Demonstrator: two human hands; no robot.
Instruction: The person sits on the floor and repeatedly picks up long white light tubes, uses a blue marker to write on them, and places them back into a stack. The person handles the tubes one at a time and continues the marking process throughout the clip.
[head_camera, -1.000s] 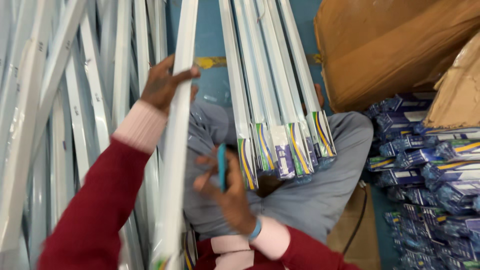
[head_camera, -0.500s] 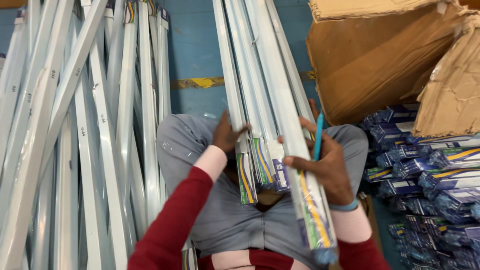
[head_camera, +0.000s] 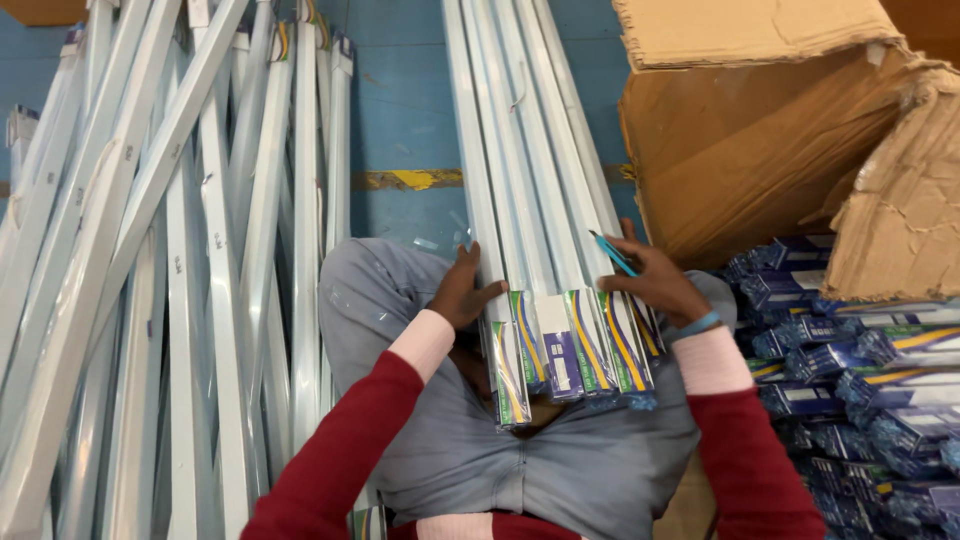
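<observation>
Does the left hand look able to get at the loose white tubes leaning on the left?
Probably yes. The left hand only rests against the wrapped tube bundle on the lap, and the leaning white tubes stand just beyond that knee with nothing between.

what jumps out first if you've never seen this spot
A bundle of long white tube lights in clear sleeves lies across the person's lap, with the left hand and the right hand at its sides; the right also holds a blue pen. More tubes lean left, with cardboard boxes right.
</observation>
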